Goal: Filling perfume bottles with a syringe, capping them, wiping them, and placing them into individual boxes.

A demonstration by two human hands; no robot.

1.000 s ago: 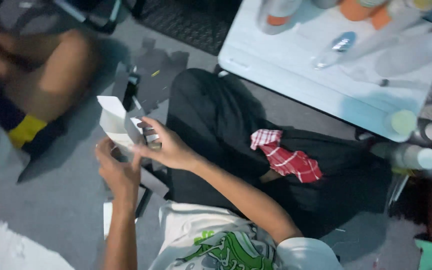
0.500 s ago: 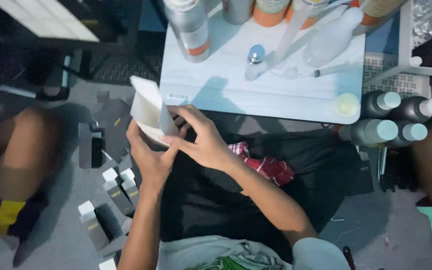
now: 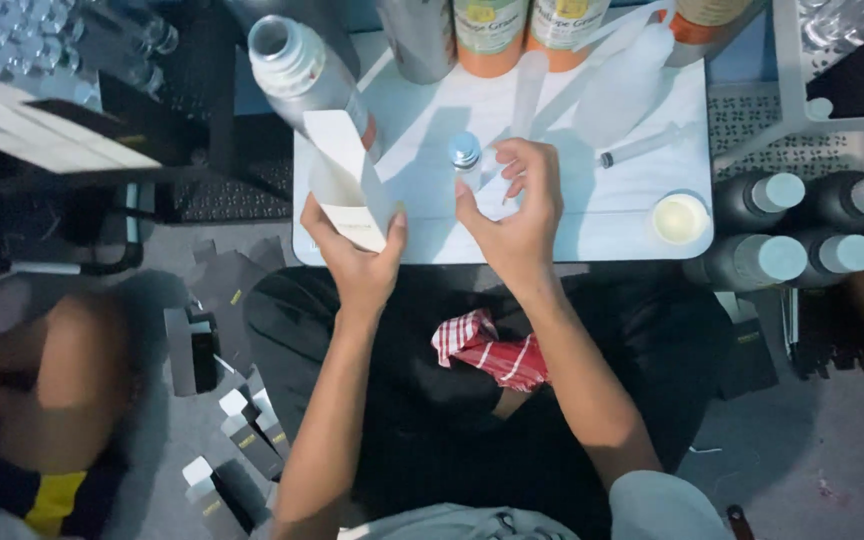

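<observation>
Head view: left hand (image 3: 357, 262) grips an open white carton (image 3: 347, 180), right hand (image 3: 520, 205) fingers close on a small blue-capped vial (image 3: 466, 160) over the bench (image 3: 602, 225); best aligned with the carton mouth.

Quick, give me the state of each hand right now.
Left hand: closed on an opened white carton, held above the white tray.
Right hand: fingers curled around a small clear bottle with a blue cap.

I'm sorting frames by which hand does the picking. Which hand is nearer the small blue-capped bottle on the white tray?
Right. The right hand is closed around the small blue-capped bottle, fingers touching it. The left hand is off to its left, holding a white carton.
</observation>
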